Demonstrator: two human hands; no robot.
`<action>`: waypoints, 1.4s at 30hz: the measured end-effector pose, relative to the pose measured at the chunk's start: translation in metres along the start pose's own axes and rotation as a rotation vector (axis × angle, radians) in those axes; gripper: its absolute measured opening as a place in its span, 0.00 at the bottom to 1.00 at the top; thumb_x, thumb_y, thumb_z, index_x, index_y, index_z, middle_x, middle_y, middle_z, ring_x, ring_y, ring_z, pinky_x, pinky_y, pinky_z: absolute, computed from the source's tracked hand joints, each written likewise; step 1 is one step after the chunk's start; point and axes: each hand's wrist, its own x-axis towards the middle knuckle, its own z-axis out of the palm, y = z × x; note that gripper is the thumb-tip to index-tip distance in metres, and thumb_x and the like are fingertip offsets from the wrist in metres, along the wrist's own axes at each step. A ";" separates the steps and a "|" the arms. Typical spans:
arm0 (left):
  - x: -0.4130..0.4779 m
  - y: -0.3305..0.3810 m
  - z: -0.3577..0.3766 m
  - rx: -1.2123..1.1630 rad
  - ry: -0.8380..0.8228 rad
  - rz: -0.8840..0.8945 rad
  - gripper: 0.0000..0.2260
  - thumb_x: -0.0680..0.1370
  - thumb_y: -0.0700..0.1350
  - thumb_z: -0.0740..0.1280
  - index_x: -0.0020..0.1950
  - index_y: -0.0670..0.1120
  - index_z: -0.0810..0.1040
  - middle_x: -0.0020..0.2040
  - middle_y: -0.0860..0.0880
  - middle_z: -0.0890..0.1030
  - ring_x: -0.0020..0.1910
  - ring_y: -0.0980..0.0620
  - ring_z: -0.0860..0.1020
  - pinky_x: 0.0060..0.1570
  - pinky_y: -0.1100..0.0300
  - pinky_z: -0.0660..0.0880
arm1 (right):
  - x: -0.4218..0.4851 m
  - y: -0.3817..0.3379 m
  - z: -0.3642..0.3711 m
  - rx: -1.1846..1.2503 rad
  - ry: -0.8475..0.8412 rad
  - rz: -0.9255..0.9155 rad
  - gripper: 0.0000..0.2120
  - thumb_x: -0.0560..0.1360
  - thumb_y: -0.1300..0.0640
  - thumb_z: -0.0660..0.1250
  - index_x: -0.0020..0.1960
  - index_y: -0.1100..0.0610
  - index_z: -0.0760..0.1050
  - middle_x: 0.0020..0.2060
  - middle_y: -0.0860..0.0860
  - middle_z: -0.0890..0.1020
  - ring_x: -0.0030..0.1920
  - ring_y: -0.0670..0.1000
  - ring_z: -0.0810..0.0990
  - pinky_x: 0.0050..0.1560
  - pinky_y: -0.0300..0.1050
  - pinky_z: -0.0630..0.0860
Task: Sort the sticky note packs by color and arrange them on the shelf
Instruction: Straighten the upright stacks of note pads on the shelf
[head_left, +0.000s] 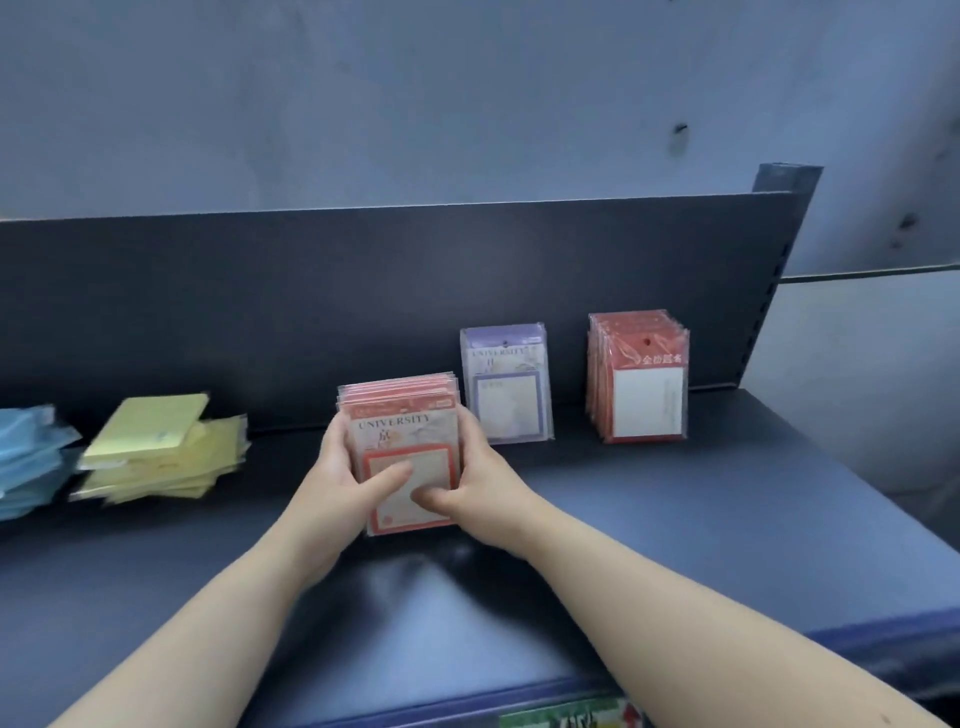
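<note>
Pink stack (402, 410), one of five; left hand (340, 470), right hand (480, 480) holding.

Dark blue-grey shelf (675, 519), flat deck with upright back panel (260, 312). On deck, left to right: blue packs (26, 462) in a loose flat pile at the far left edge; yellow packs (161, 452) just beside, flat, messy pile; coral packs (405, 410) mid-shelf, upright stack; purple packs (506, 384) upright near the panel; red packs (641, 379) upright, set apart to the right.
</note>
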 end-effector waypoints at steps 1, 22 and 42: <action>-0.001 -0.002 0.000 0.003 0.000 0.013 0.29 0.71 0.36 0.72 0.69 0.50 0.66 0.60 0.49 0.80 0.60 0.52 0.78 0.58 0.51 0.75 | 0.000 0.001 0.000 -0.006 0.002 -0.010 0.40 0.70 0.69 0.68 0.73 0.47 0.55 0.62 0.43 0.76 0.60 0.37 0.75 0.62 0.36 0.72; 0.021 -0.019 0.005 0.355 0.186 -0.038 0.27 0.76 0.38 0.68 0.72 0.47 0.60 0.57 0.53 0.77 0.54 0.56 0.76 0.54 0.63 0.69 | 0.040 0.017 0.020 -0.315 0.149 0.087 0.37 0.71 0.60 0.65 0.75 0.54 0.53 0.69 0.51 0.70 0.69 0.51 0.69 0.69 0.50 0.68; 0.052 -0.029 0.009 0.510 0.255 -0.107 0.32 0.77 0.42 0.59 0.78 0.51 0.49 0.71 0.44 0.70 0.65 0.41 0.72 0.63 0.52 0.70 | 0.058 0.015 0.028 -0.402 0.289 0.079 0.35 0.75 0.65 0.61 0.77 0.59 0.49 0.70 0.56 0.69 0.68 0.56 0.70 0.62 0.41 0.66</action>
